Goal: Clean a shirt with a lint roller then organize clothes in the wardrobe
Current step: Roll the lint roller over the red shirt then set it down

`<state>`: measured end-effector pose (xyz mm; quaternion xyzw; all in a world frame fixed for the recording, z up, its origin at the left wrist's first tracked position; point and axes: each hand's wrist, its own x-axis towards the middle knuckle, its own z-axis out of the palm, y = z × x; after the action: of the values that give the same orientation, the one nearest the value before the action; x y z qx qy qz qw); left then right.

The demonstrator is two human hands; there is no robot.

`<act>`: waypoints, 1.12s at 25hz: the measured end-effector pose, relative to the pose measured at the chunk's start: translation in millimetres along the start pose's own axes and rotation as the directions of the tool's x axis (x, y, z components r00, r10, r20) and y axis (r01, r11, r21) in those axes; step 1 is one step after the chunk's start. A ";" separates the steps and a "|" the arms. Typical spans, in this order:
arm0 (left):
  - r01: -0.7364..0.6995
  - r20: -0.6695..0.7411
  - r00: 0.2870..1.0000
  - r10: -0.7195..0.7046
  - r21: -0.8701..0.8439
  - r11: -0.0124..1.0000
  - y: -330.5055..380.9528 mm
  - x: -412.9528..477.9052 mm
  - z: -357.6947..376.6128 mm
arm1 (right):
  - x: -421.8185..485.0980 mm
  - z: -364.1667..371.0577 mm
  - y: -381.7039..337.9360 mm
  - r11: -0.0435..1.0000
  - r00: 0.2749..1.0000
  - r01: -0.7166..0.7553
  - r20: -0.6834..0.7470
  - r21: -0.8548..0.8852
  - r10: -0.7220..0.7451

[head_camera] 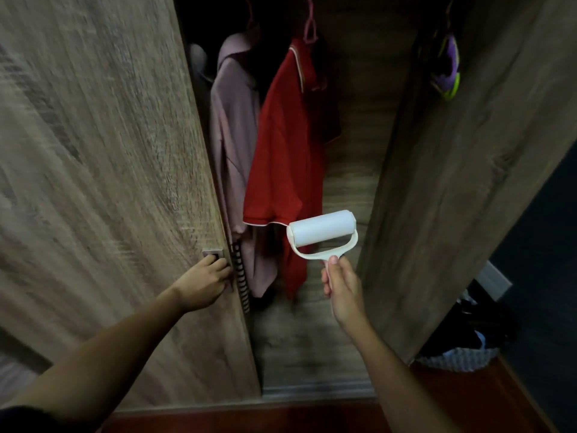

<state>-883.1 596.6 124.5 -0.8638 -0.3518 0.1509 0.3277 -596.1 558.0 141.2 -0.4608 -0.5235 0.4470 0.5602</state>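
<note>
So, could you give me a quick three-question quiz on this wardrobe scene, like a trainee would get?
1. True or false: the right hand holds the lint roller by its handle.
2. Fill in: the garment hanging just left of the red shirt is ___ in colour.
3. What does the left hand grip? A the red shirt; B the metal handle on the wardrobe door; C the lint roller.
Key: 1 true; 2 pink; 3 B.
</note>
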 end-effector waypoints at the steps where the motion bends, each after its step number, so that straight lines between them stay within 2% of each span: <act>1: 0.016 0.005 1.000 -0.016 -0.009 1.000 -2.1 -5.7 2.4 | -1.1 2.6 -1.4 1.000 1.000 0.002 0.000 -0.008 -0.002; 4: 0.051 0.034 0.998 -0.050 -0.015 0.999 -9.1 -19.6 8.9 | -4.1 9.4 -4.1 0.999 1.000 0.007 -0.012 -0.042 -0.007; 9: 0.053 -0.002 0.999 -0.053 -0.004 0.999 -19.7 -36.7 13.2 | -11.9 21.5 -4.5 0.998 1.000 0.007 -0.010 -0.056 -0.008; 14: 0.108 0.014 0.994 -0.107 -0.069 0.992 -17.2 -40.2 12.4 | -9.2 25.4 -3.8 0.998 1.000 -0.022 0.008 -0.052 0.022; 16: 0.156 -0.064 0.983 -0.169 -0.181 0.971 -13.1 -35.7 -0.3 | -4.4 25.9 -5.3 0.999 1.000 -0.025 0.003 -0.028 0.025; 17: 0.189 -0.163 0.959 -0.230 -0.238 0.953 -13.2 -29.8 -11.5 | -0.5 25.3 -8.4 1.000 1.000 -0.019 -0.001 -0.017 0.019; 18: 0.222 -0.279 0.910 -0.308 -0.299 0.928 -16.3 -20.9 -26.3 | 3.8 24.4 -11.9 1.000 1.000 -0.010 -0.001 -0.018 0.010; 19: 0.258 -0.398 0.826 -0.400 -0.364 0.895 -21.7 -8.8 -42.8 | 8.3 23.3 -16.0 0.999 1.000 0.001 0.000 -0.036 -0.001; 21: 0.359 -0.483 0.606 -0.632 -0.543 0.759 -40.0 23.0 -81.8 | 18.1 19.8 -23.2 0.995 1.000 0.023 -0.013 -0.096 -0.024; 23: 0.433 -0.344 0.392 -0.853 -0.749 0.501 -60.0 60.2 -113.8 | 28.3 12.8 -28.0 0.992 0.999 0.044 -0.023 -0.116 -0.047; 24: 0.442 -0.215 0.346 -0.913 -0.821 0.361 -69.1 76.7 -125.2 | 32.1 9.1 -30.3 0.993 0.998 0.046 -0.026 -0.107 -0.050; 27: 0.421 0.090 0.364 -0.927 -0.904 0.078 -90.5 119.6 -137.0 | 47.8 -6.3 -40.6 0.996 0.998 0.053 -0.038 -0.077 -0.057; 28: 0.413 0.154 0.336 -0.929 -0.911 -0.002 -94.4 128.2 -141.8 | 53.3 -11.7 -43.3 0.996 0.997 0.056 -0.043 -0.065 -0.059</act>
<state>-770.9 672.7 289.0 -0.5858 -0.6599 -0.4690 -0.0370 -580.8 602.3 192.8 -0.4732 -0.5379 0.4030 0.5695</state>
